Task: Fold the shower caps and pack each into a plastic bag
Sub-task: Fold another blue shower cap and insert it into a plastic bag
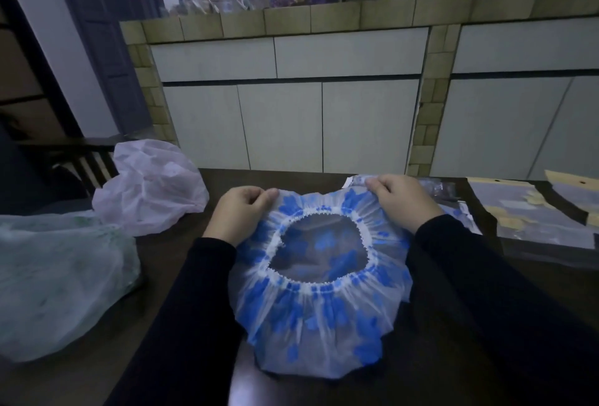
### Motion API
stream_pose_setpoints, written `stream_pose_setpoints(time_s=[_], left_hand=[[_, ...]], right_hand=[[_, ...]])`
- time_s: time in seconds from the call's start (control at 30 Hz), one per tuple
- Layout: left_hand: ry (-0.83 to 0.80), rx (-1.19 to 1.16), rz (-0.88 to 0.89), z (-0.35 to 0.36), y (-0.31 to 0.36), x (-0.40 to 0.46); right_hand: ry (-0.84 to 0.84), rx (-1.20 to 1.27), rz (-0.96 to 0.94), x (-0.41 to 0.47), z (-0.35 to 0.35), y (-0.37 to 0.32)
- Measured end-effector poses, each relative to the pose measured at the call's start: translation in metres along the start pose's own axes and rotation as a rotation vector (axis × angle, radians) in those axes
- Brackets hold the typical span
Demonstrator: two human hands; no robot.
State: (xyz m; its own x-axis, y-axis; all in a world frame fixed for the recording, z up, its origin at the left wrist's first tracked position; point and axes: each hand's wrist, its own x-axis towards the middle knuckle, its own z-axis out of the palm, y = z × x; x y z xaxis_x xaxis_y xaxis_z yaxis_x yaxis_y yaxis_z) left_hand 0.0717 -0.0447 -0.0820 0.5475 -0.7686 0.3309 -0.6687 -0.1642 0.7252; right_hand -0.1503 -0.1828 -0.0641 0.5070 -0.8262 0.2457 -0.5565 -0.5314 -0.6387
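Both hands [241, 211] [400, 200] pinch a round, crinkly, blue-flowered plastic shower cap [319, 321]; elastic opening upward.

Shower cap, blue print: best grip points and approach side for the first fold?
Grip the shower cap by its thin outer skirt at the far edge, not the elastic ring, probably from above, pinching. It lies flat, opening up, so the loose rim lifts easily. The left hand and right hand already pinch the far corners there, well placed to fold toward the near edge.
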Motion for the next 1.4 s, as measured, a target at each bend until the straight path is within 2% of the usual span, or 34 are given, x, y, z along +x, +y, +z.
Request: stream_pose_setpoints(time_s=[0.17, 0.27, 0.37, 0.47, 0.53, 0.6, 0.7, 0.77, 0.87, 0.9, 0.97, 1.03, 1.1, 1.2, 1.3, 1.4], left_hand=[[-0.067, -0.114, 0.019, 0.002, 0.008, -0.003], [-0.020, -0.122, 0.031, -0.001, 0.000, 0.002], [-0.022, -0.067, -0.012, -0.005, -0.007, 0.005], [-0.156, 0.082, -0.073, -0.002, -0.008, 0.003], [-0.188, 0.186, -0.118, -0.001, -0.009, 0.002], [-0.099, 0.219, -0.140, -0.003, -0.008, 0.002], [0.149, 0.145, 0.011, -0.010, 0.008, -0.004], [0.176, 0.086, 0.121, -0.011, 0.029, -0.018], [-0.019, 0.100, 0.161, 0.002, 0.047, -0.047], [-0.133, 0.155, 0.122, 0.008, 0.046, -0.054], [-0.385, 0.414, 0.034, 0.019, 0.038, -0.063], [-0.550, 0.653, -0.052, 0.024, 0.025, -0.064], [-0.579, 0.718, -0.151, 0.021, 0.017, -0.063], [-0.522, 0.783, -0.248, 0.017, 0.018, -0.066], [-0.449, 0.837, -0.294, 0.012, 0.032, -0.070], [-0.404, 0.841, -0.313, -0.002, 0.046, -0.063]], right_hand=[[-0.029, 0.133, 0.029, -0.001, -0.002, -0.001], [-0.018, 0.186, 0.019, 0.002, -0.001, 0.002], [0.030, 0.244, 0.028, 0.004, 0.002, 0.000], [0.036, 0.127, -0.098, 0.001, 0.005, -0.003], [0.054, 0.066, -0.127, -0.003, 0.005, -0.006], [0.143, -0.032, -0.149, -0.006, 0.002, -0.013], [0.213, -0.150, -0.172, -0.022, -0.002, -0.036], [0.081, -0.197, -0.139, -0.038, 0.002, -0.051], [-0.159, -0.341, -0.118, -0.062, 0.021, -0.054], [-0.210, -0.401, -0.132, -0.067, 0.028, -0.050], [-0.330, -0.512, -0.134, -0.073, 0.038, -0.037], [-0.451, -0.539, -0.090, -0.074, 0.040, -0.022], [-0.529, -0.545, -0.078, -0.075, 0.037, -0.011], [-0.578, -0.510, -0.130, -0.073, 0.027, -0.004], [-0.495, -0.486, -0.265, -0.068, 0.017, -0.007], [-0.186, -0.531, -0.351, -0.072, 0.014, -0.021]])
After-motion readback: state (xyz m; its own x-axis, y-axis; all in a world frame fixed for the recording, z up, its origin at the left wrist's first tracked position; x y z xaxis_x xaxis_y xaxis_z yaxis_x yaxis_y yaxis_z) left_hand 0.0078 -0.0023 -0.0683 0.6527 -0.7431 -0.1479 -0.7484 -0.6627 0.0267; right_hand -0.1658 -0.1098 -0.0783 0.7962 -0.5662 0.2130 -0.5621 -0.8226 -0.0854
